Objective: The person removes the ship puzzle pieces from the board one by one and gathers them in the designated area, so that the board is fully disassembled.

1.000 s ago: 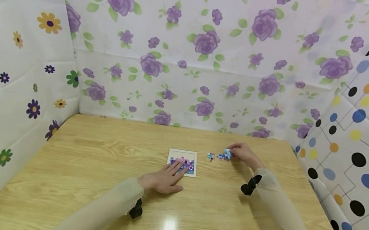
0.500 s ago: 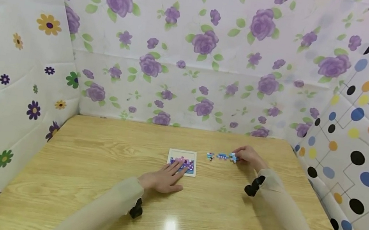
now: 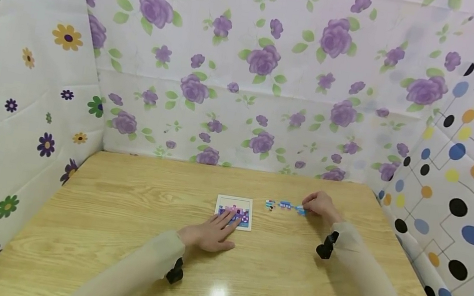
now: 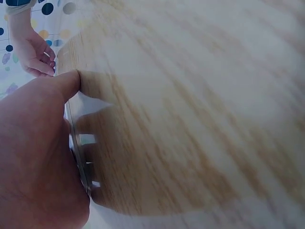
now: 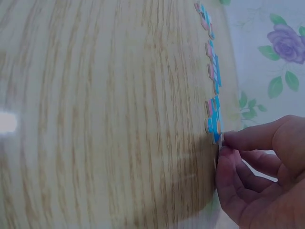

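Note:
My left hand (image 3: 211,231) lies with straight fingers over the lower part of a white-framed jigsaw puzzle (image 3: 236,200), which shows pink and purple pieces and is partly hidden by the fingers. In the left wrist view, the left hand (image 4: 40,152) rests low at the table surface. Farther right, my right hand (image 3: 321,205) pinches the edge of a blue puzzle piece (image 3: 301,210) close over the table. The right wrist view shows the thumb and fingers of the right hand (image 5: 259,167) at the end of this blue and pink piece (image 5: 214,119).
Between frame and right hand lie a blue piece with pale squares (image 3: 285,205) and a multicoloured piece (image 3: 270,204), in a row. The wooden table (image 3: 144,190) ends at a flowered cloth (image 3: 221,130) behind; patterned cloths stand at both sides.
My right hand has moved to the right with the blue puzzle piece, away from the piece with pale squares, and lowered it at the row's end. The left hand stays on the puzzle.

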### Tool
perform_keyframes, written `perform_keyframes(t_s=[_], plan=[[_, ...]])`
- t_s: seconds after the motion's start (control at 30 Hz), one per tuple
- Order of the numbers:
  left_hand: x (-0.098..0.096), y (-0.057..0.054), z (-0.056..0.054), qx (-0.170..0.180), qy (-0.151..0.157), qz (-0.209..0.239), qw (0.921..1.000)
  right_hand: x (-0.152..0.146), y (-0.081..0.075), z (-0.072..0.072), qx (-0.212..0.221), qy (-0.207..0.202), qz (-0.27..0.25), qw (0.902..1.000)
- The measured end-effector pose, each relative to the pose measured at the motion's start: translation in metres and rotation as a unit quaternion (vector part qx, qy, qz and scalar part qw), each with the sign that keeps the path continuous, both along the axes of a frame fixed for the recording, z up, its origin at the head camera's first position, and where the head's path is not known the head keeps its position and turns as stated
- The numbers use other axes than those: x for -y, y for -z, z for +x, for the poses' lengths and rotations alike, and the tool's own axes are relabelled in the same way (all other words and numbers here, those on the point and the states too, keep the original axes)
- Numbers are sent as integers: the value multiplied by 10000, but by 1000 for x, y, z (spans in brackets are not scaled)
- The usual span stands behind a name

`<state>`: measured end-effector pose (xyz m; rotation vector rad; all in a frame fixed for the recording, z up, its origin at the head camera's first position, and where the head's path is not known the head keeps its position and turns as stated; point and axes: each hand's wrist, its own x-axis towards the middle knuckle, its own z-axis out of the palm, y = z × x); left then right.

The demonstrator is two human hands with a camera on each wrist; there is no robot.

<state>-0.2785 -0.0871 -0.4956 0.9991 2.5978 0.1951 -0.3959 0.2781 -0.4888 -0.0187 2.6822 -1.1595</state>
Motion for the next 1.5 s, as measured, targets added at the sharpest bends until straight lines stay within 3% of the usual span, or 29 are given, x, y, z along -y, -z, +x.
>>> perform_keyframes(t_s=[0.13,0.33,0.6,1.07,1.5], plan=[[0,1,1,-3,2,22,10000,0,2,2,-69,-45,-8,10000],[0,1,2,12,11,76,10000,-1,5,1,-130,-497,155,9986],[0,0,0,-32,59,26,10000,-3,7,-4,-476,-315,468,9973],[0,0,0,6,21,-84,10000,-3,7,-4,-263,-120,259,9992],[0,3,0,-8,17,-108,9999,-3,10,-5,-524,-336,605,9962]])
